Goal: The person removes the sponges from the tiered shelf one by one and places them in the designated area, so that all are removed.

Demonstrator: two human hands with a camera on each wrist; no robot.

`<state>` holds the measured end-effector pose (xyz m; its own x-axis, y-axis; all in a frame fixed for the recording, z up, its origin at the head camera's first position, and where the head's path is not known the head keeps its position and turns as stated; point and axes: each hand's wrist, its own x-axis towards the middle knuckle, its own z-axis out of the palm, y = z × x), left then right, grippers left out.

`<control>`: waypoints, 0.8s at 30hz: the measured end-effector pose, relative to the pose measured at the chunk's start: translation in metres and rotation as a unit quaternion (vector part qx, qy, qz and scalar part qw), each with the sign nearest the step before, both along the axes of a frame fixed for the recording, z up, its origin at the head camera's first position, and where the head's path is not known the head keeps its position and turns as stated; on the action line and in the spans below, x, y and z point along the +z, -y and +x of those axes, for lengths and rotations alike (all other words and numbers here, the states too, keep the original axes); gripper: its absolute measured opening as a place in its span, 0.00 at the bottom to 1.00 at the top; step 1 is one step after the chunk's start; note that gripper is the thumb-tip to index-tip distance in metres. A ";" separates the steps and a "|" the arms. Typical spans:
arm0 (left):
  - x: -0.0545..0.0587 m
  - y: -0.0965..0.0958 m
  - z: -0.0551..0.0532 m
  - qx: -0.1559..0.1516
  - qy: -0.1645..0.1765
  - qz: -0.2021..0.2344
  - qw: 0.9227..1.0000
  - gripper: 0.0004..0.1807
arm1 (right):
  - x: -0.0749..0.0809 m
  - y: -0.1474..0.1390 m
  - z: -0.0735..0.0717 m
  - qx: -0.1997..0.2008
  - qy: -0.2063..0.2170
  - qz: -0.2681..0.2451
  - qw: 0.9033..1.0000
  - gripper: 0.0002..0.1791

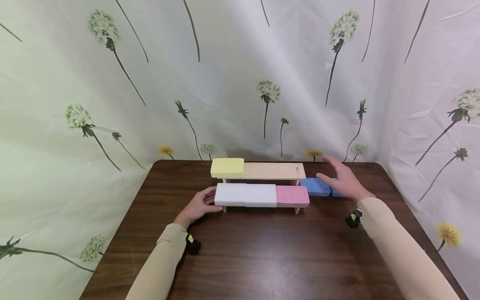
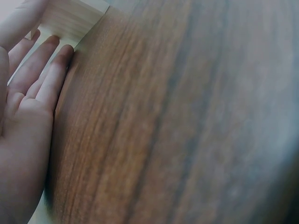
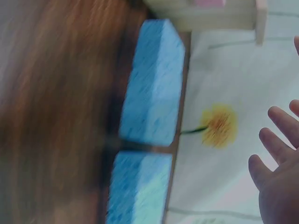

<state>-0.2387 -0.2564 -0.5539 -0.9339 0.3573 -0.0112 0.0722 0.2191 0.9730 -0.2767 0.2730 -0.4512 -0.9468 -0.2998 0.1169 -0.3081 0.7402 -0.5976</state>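
Note:
My left hand (image 1: 198,205) is at the left end of a low wooden stand that bears two white blocks (image 1: 245,195) and a pink sponge (image 1: 293,196). Its thumb lies toward the front and the fingers toward the back; in the left wrist view the fairly straight fingers reach the stand's pale wood (image 2: 77,21). Over two blue sponges (image 1: 315,186) at the right hovers my right hand (image 1: 346,182), fingers spread and holding nothing. The right wrist view shows both blue sponges (image 3: 152,84) end to end, apart from that hand. The hand partly hides the right one.
Behind the front row stands a second wooden stand (image 1: 273,171) with a yellow sponge (image 1: 227,167) on its left end. Everything sits on a dark brown wooden table (image 1: 262,254). A white curtain with dandelion prints (image 1: 232,83) hangs behind the table's back edge and along its sides.

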 end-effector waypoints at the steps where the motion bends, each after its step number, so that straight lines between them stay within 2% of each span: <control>1: 0.000 0.000 0.000 0.000 0.000 -0.001 1.000 0.46 | 0.002 0.004 0.000 0.004 -0.003 0.001 1.000 0.45; 11: -0.001 -0.002 0.002 0.004 0.008 0.011 1.000 0.44 | 0.018 0.047 -0.001 0.056 -0.041 -0.009 0.998 0.42; 24: 0.002 -0.002 0.002 -0.001 -0.001 0.009 1.000 0.44 | 0.034 0.097 0.000 0.115 -0.031 -0.036 0.992 0.43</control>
<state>-0.2366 -0.2541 -0.5519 -0.9329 0.3600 -0.0025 0.0749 0.2009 0.9767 -0.2767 0.1757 -0.4177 -0.8451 -0.4952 0.2015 -0.5010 0.6019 -0.6219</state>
